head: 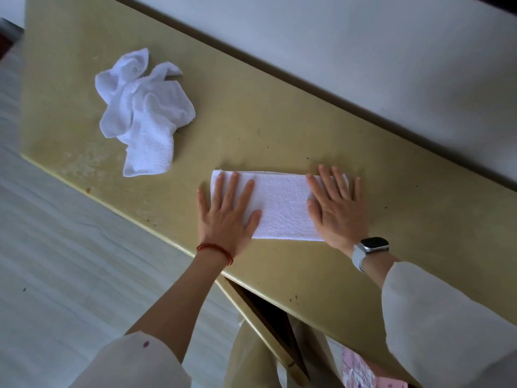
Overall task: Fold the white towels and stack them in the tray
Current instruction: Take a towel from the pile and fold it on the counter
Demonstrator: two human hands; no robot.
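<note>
A white towel [282, 205], folded into a long flat strip, lies on the yellow-green table [279, 121] near its front edge. My left hand [228, 212] presses flat on the strip's left end with fingers spread and straight. My right hand [337, 208] lies flat on its right end, fingers straight too. A second white towel [145, 112] sits crumpled in a heap at the table's far left, apart from both hands. No tray is in view.
A white wall [363, 51] runs along the table's far side. The table's front edge crosses diagonally above a pale wood floor [56, 247]. A dark gap shows under the table beside my legs.
</note>
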